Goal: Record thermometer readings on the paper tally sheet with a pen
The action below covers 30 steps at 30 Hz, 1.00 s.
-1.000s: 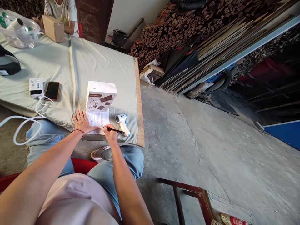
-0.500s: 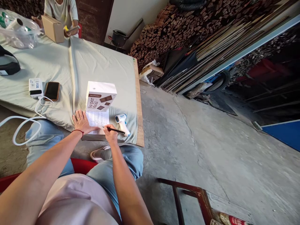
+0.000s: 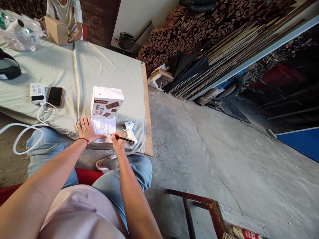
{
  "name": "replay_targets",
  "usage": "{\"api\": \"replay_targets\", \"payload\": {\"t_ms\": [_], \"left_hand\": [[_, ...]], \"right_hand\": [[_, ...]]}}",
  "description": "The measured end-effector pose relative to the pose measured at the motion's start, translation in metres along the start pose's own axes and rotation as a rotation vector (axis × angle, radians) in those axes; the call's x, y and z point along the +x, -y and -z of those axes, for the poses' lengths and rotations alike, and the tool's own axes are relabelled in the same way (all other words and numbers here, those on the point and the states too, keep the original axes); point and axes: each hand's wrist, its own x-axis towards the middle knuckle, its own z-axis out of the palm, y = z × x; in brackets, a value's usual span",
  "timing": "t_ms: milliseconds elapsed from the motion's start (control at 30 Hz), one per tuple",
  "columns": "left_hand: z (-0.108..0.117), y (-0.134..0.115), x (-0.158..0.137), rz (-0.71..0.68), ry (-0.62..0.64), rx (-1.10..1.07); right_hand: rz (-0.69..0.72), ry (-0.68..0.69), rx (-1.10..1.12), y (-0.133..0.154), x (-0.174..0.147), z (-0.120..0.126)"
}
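Note:
A sheet of paper (image 3: 104,127) covered with handwriting lies at the table's near edge. My left hand (image 3: 86,130) rests flat with fingers spread, its thumb lying across the lower part of the sheet. In my right hand (image 3: 118,142) is a black pen (image 3: 124,138), its tip at the paper's right side. Just behind the sheet stands a white box (image 3: 107,102) printed "Su·per Meal" with brown pictures. To the right of the paper, close to my right hand, lies a white and blue infrared thermometer (image 3: 130,131).
A phone (image 3: 55,96) and a white power bank (image 3: 38,93) with a cable lie left on the cloth-covered table (image 3: 112,71). Across it, a person holds a cardboard box (image 3: 56,30) beside a plastic tub (image 3: 22,38). A wooden stool (image 3: 214,212) stands on the floor lower right.
My right hand with the pen has shifted slightly to the right along the paper. My left hand stays put. Across the table, the other person's hand has moved against the cardboard box.

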Motion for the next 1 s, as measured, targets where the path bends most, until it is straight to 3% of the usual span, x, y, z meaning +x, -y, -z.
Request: {"api": "replay_targets", "payload": {"t_ms": [300, 433, 533, 667, 833, 900, 1000], "left_hand": [[-0.005, 0.002, 0.002, -0.014, -0.028, -0.008], [-0.003, 0.002, 0.000, -0.007, -0.029, -0.037], [0.005, 0.005, 0.003, 0.011, -0.005, -0.127], [0.020, 0.021, 0.029, -0.035, -0.089, -0.325], [0.027, 0.039, 0.073, -0.214, -0.091, -0.460], [0.026, 0.041, 0.082, -0.239, -0.106, -0.481], [0.022, 0.039, 0.085, -0.206, -0.143, -0.528]], "right_hand": [[0.053, 0.034, -0.046, -0.002, 0.000, -0.004], [0.111, -0.057, -0.061, 0.000, -0.004, -0.002], [0.134, -0.178, -0.083, 0.002, -0.001, 0.010], [0.085, -0.270, -0.248, -0.002, 0.018, 0.045], [-0.083, -0.029, -0.464, -0.013, 0.038, 0.078], [-0.090, -0.010, -0.370, -0.013, 0.040, 0.080], [-0.078, -0.083, -0.069, -0.002, 0.040, 0.071]]}}
